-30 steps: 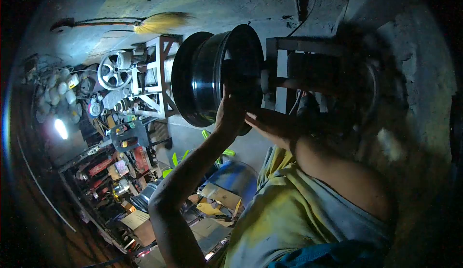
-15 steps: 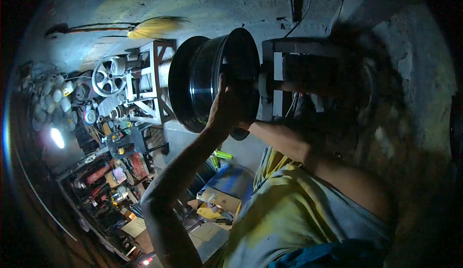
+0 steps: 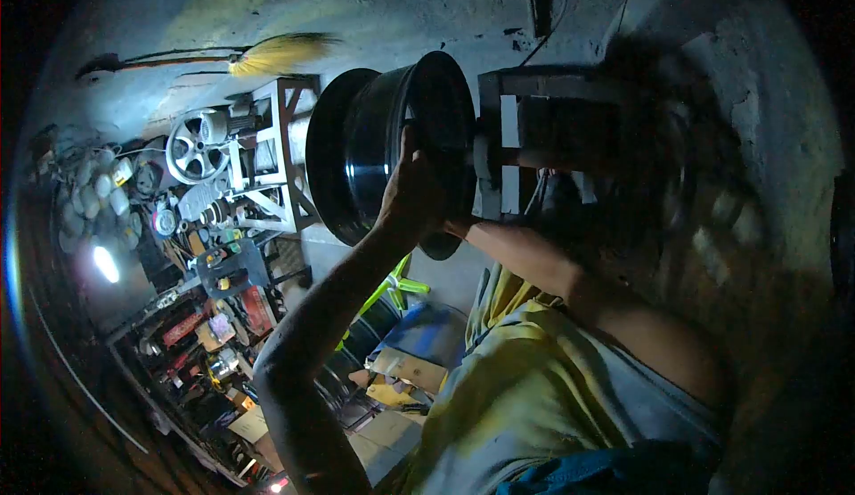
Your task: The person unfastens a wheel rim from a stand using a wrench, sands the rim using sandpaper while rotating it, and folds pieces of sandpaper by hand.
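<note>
"Rough grey-blue surface (image 3: 401, 5) stretches above the black wheel (image 3: 361, 152). What else is large?"

"A dark metal frame (image 3: 552, 77) to the wheel's right, with a shaft (image 3: 525, 157) pointing at it. Whether they're joined, I can't tell. A pale stand (image 3: 289, 161) is at its left, a blue drum (image 3: 427, 335) below it."

"Smaller things?"

"The straw broom (image 3: 280, 54) is up and left of the wheel, the silver spoked wheel (image 3: 191, 152) farther left, the bright green spokes (image 3: 405, 286) below."

"And the hands?"

"Left hand (image 3: 417, 188) lies against the wheel's open side, one digit extended along the lip; whether it's clenched, I can't tell. Right hand (image 3: 456, 226) is mostly hidden behind it, its grip unreadable."

"What's just changed?"

"More green spokes show than half a second ago. The left hand is still at the wheel, so contact seems kept. A second ago the right fingers showed clearly; now they're tucked away."
</note>
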The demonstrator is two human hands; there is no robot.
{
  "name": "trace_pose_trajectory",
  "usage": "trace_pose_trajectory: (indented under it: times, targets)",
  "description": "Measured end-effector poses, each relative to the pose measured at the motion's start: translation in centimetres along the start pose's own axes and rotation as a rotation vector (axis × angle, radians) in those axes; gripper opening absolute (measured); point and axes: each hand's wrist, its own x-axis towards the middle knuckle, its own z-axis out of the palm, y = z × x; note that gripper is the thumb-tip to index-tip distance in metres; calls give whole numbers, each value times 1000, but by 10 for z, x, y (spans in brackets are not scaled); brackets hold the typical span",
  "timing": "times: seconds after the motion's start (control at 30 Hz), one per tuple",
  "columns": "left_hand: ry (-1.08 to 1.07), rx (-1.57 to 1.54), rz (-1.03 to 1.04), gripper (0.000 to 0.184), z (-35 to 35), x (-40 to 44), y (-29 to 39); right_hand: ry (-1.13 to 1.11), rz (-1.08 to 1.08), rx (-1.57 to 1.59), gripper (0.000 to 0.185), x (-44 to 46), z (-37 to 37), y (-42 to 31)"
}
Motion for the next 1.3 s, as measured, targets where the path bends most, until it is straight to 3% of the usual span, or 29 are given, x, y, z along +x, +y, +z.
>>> trace_pose_trajectory:
  times: [0.37,0.77,0.93,1.0,1.07,1.13,1.17,1.2,1.27,1.3]
  targets:
    - [35,-13,22,18,-7,3,6,62,-124,-228,48,15,0,27]
    - [121,-81,101,17,-35,9,23,181,-370,-762,49,81,-5,90]
    - [169,-4,153,16,-14,-3,24,172,-443,-893,50,104,-19,111]
    - [405,-56,161,17,-13,-15,26,211,-476,-908,52,88,-19,88]
    - [355,-165,85,19,-20,-24,29,213,-510,-934,55,75,-19,77]
    - [306,-271,-15,20,-19,-36,29,281,-479,-697,49,68,-22,77]
    - [458,-294,-60,21,-12,-41,29,148,-454,-445,41,42,-5,16]
    - [613,-310,-101,22,-5,-46,27,110,-453,-464,41,38,-1,-5]
    - [691,-326,-108,28,-3,-59,22,199,-306,-653,37,43,-1,-32]
    - [793,-383,-74,30,-13,-71,24,268,-697,-778,34,41,-1,-32]
